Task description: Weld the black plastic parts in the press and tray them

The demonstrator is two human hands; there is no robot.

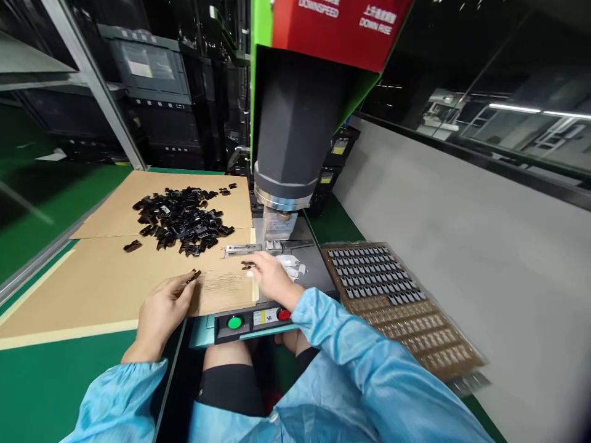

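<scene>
Black parts (184, 221), heaped on cardboard (111, 264) — one piece (194, 276) pinched in left hand (161, 307), a second piece (247, 265) in right hand (273, 280), near metal bar (243, 248); loose fingertip grip could drop either.

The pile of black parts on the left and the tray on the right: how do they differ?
The pile of black parts is a loose jumble, while the tray holds grey-looking pieces in neat rows. The pile lies on brown board left of the machine; the tray lies to its right. The pile is heaped up, whereas the tray is flat. Both hold many small pieces.
</scene>
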